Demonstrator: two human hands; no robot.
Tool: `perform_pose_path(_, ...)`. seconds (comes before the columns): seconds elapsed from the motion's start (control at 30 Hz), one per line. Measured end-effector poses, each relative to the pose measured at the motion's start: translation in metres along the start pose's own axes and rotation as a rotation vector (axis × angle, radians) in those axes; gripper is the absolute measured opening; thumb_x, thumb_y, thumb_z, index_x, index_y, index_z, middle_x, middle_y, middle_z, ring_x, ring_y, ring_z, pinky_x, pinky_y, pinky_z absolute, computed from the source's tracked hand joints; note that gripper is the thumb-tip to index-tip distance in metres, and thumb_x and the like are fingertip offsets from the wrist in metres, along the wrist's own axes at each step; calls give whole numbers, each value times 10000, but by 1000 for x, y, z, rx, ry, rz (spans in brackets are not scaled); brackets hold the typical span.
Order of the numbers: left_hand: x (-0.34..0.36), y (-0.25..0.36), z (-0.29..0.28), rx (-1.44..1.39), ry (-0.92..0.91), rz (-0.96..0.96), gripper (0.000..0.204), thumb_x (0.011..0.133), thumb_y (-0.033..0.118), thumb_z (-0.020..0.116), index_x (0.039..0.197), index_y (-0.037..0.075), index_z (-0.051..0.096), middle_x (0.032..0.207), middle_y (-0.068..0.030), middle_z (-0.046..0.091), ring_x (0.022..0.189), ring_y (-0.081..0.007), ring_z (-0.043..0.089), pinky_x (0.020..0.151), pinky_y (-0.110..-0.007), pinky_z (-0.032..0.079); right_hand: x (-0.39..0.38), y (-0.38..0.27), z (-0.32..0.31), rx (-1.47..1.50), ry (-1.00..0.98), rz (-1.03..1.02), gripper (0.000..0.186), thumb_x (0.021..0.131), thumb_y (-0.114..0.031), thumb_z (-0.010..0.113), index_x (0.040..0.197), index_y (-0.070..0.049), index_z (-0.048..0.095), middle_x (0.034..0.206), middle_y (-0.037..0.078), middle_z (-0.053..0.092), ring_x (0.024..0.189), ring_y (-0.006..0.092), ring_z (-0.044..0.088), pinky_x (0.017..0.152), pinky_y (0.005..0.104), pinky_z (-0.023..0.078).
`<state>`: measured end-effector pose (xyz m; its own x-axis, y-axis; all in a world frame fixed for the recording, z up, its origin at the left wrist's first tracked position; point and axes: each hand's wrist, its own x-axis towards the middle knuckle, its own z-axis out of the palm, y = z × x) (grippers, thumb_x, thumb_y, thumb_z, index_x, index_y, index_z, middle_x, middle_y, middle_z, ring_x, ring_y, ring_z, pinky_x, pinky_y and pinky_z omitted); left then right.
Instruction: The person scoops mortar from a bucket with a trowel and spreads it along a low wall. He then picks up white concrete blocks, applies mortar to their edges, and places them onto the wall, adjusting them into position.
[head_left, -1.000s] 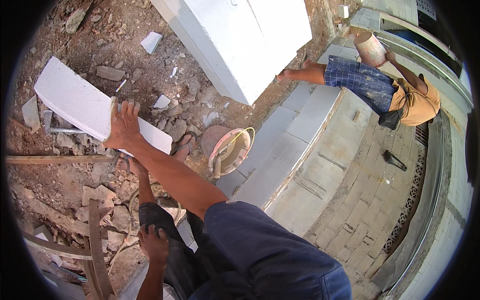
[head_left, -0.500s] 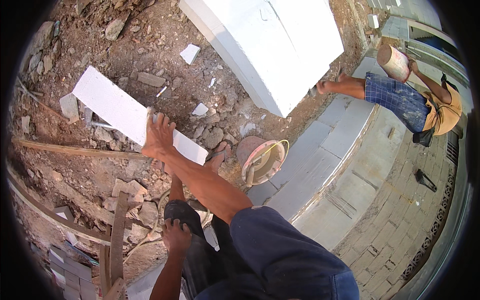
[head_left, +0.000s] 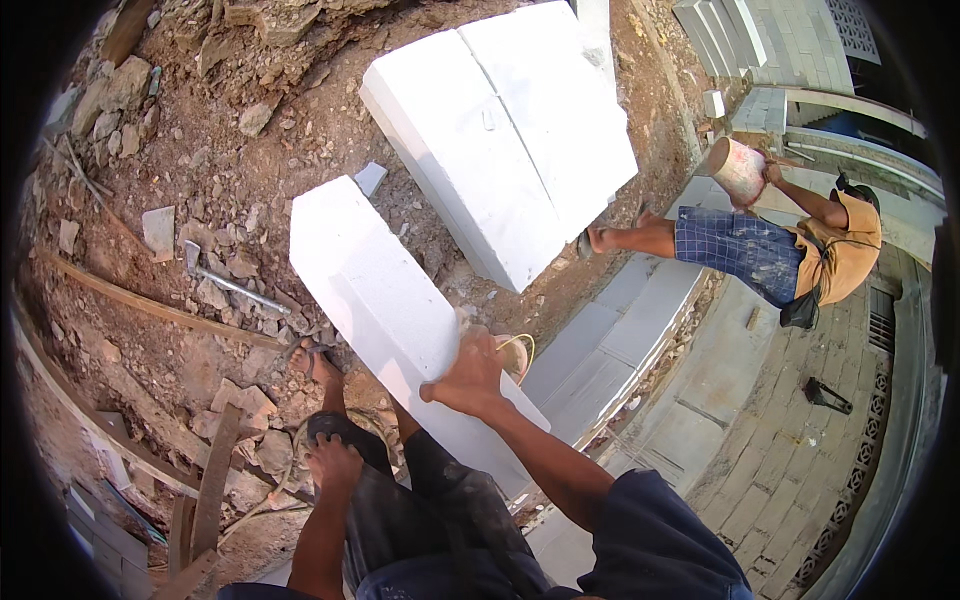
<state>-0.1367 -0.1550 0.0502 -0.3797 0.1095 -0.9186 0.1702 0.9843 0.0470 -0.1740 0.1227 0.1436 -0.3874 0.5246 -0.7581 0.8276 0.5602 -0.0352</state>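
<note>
My right hand (head_left: pixel 462 375) is closed round a long white block (head_left: pixel 355 280), lifted at a slant in front of me over my legs. My left hand (head_left: pixel 335 462) rests on my bent left knee, fingers apart, holding nothing. A metal hammer (head_left: pixel 240 284) lies on the rubble left of the block. Behind the held block, a bucket (head_left: pixel 516 352) with a yellow handle is mostly hidden. Further forward, large white blocks (head_left: pixel 500 150) lie together on the dirt.
A co-worker (head_left: pixel 830 240) in an orange top bends at the right, holding a stained bucket (head_left: pixel 735 170). Wooden planks (head_left: pixel 160 310) and broken stone (head_left: pixel 255 405) lie at the left. A ledge of grey blocks (head_left: pixel 610 340) runs beside paving (head_left: pixel 770 460) at the right.
The white block in my right hand has risen off the rubble and moved right toward me, uncovering the hammer and covering much of the yellow-handled bucket. My left hand stays on my knee.
</note>
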Motion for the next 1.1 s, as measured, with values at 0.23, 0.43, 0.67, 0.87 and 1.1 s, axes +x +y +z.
perform_pose_path(0.23,-2,5,0,-13,18,-6,419,853,306,591,1160,25,645,1319,-195,522,1293,-401,455,1001,-500,456,-43,90,-150,666,80,50,1016,459,-105,837,1324,119,354,1214,225,565,1084,338,599,913,414,518)
perform_pose_path(0.43,0,8,10,-17,48,-4,415,860,306,589,1166,31,645,1324,-173,523,1312,-388,436,1004,-500,452,39,126,-207,856,420,-6,795,506,-9,812,1206,133,465,1060,253,631,946,323,668,775,375,584)
perform_pose_path(0.67,-2,12,15,29,72,-32,410,856,318,595,1163,55,660,1327,-166,527,1299,-374,453,1006,-503,443,211,136,-184,502,557,287,1014,525,-313,857,1302,154,403,1239,270,535,1112,386,580,915,468,519)
perform_pose_path(0.87,-3,23,15,-24,77,-80,398,846,290,606,1137,26,668,1302,-174,538,1241,-378,498,1010,-506,433,207,112,-164,385,602,431,1171,557,-439,826,1402,172,292,1279,317,501,1148,408,556,930,530,479)
perform_pose_path(1.1,-7,52,13,61,80,-43,362,839,249,644,1119,21,670,1299,-190,535,1192,-381,516,967,-504,450,208,94,-156,305,711,335,1082,649,-430,744,1441,134,268,1444,311,277,1313,409,314,1073,524,237)
